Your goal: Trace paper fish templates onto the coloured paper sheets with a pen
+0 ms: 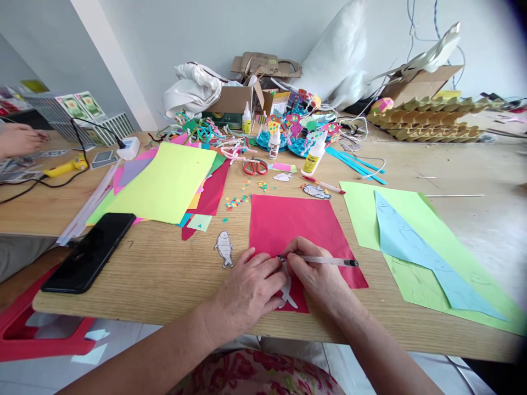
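Note:
A sheet of red paper (288, 219) lies on the table in front of me, with a white paper fish cutout (288, 293) on its near part. My left hand (257, 282) rests over the cutout, its slightly bent fingers spread and pressing it down. In my right hand (315, 274) a clear gel pen (329, 260) is gripped; its tip area by the fish's upper end is partly hidden by my fingers. Left of the red paper is a second fish cutout (224, 248) with drawn scales. Two more, a grey-patterned fish (316, 191) and a small white fish (282, 176), lie beyond it.
Coloured paper sheets (164, 181) and a black phone (88, 252) lie left. Red-handled scissors (255, 167), glue bottles (314, 156) and paper bits (236, 203) sit beyond. Green paper (362, 214) and blue paper (411, 241) lie right. Another person's hand (20, 140) is far left.

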`<state>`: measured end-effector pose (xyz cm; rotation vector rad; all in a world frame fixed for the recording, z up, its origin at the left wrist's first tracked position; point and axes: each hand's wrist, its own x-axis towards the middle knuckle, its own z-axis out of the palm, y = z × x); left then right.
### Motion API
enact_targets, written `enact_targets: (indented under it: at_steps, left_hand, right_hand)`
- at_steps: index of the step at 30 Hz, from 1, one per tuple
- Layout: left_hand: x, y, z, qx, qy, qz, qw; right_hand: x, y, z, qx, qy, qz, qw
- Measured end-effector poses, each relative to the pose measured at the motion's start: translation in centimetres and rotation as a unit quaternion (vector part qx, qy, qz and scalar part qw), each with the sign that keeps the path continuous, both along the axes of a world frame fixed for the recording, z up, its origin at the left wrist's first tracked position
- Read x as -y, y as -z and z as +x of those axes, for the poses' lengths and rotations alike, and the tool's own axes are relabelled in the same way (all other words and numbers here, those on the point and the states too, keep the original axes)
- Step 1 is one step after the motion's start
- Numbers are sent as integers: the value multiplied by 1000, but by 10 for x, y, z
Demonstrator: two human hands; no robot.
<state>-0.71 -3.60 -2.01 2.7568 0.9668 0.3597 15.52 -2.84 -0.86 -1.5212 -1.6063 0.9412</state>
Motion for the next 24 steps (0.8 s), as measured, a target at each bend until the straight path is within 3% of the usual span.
enact_targets:
  at_steps: [7,24]
  left_hand:
    - [2,1,-1,0,-29,37,999]
    - [5,-2,1,-15,-57,20,998]
  right_hand:
    - [1,-1,1,-51,18,-13,998]
    - [4,1,0,-5,-9,-14,1000]
